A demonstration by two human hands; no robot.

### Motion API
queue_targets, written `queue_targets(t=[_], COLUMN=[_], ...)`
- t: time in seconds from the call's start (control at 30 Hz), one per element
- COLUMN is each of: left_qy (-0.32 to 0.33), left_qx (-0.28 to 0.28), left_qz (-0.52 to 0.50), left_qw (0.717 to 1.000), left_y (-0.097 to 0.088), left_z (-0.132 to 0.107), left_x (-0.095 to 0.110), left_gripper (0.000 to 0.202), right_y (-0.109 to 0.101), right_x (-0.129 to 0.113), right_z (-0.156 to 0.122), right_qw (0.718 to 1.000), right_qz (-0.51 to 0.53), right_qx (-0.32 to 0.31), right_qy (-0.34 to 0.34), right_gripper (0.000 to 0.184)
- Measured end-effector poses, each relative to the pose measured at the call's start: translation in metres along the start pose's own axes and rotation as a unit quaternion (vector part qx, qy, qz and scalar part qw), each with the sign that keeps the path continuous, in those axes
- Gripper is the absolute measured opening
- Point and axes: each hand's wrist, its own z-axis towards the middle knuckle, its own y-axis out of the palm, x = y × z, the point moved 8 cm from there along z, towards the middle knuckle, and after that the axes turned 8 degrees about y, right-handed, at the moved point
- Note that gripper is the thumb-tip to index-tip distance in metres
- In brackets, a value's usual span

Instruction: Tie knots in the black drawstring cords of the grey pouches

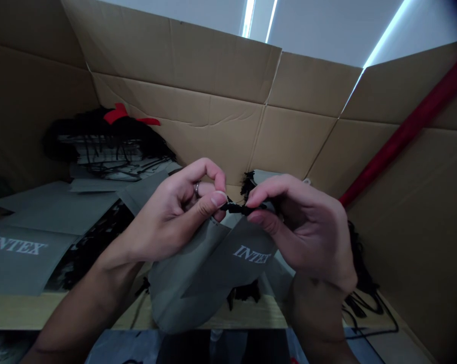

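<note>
My left hand point(186, 207) pinches one end of a short black cord point(236, 208), thumb against fingers. The cord's other end sits between the thumb and forefinger of my right hand point(304, 222). Below my fingers hangs a grey flexible sheet point(213, 273), curved and folded, with a white INTEX print. Whether the cord is tied to the sheet I cannot tell, since my fingers cover the join. A ring shows on a left finger.
Grey INTEX sheets point(27, 263) lie at the left beside a pile of black cords point(110, 136) with red strips. More black cord point(365, 283) lies at the right. Cardboard walls point(213, 106) surround the wooden table point(8, 311); a red pole point(403, 134) slants at the right.
</note>
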Motion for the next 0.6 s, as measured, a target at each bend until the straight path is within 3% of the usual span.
queue_targets(t=[0.23,0.43,0.6], left_qy=[-0.013,-0.023,-0.014], left_qx=[0.0,-0.002,-0.034], left_qz=[-0.005,-0.052,-0.059], left_qw=[1.0,0.998,0.998], left_y=[0.002,0.014,0.026], left_z=[0.003,0.004,0.002], left_x=[0.0,0.002,0.004], left_gripper=[0.037,0.047,0.04], right_y=[-0.001,0.003,0.012], right_x=[-0.001,-0.005,-0.008], right_z=[0.0,0.003,0.006], right_qw=[1.0,1.0,1.0], right_qz=[0.027,0.015,0.008], right_qx=[-0.004,-0.007,-0.008], right_qy=[0.001,0.015,-0.025], right_gripper=[0.022,0.04,0.023])
